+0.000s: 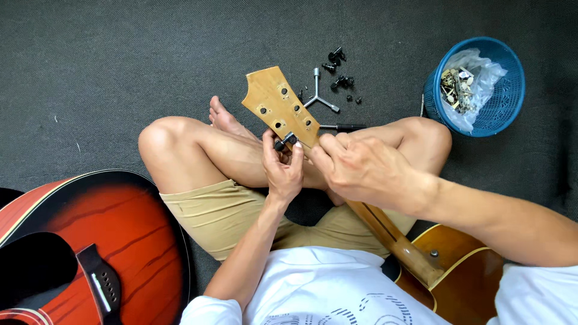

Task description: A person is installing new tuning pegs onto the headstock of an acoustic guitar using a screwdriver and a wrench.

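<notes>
A wooden guitar headstock (278, 102) with several empty tuner holes lies across my crossed legs, its back face up. The neck (385, 232) runs down to the right to an amber guitar body (463, 283). My left hand (282, 168) pinches a small dark tuning peg (285, 142) at the headstock's lower left edge. My right hand (361, 168) grips the neck just below the headstock, its fingers next to the peg.
Loose black tuner parts (338, 69) and a three-armed metal wrench (318, 96) lie on the dark carpet beyond the headstock, with a screwdriver (343, 127). A blue basket (475, 87) holding a plastic bag of hardware stands at the right. A red sunburst guitar (90, 247) lies at the left.
</notes>
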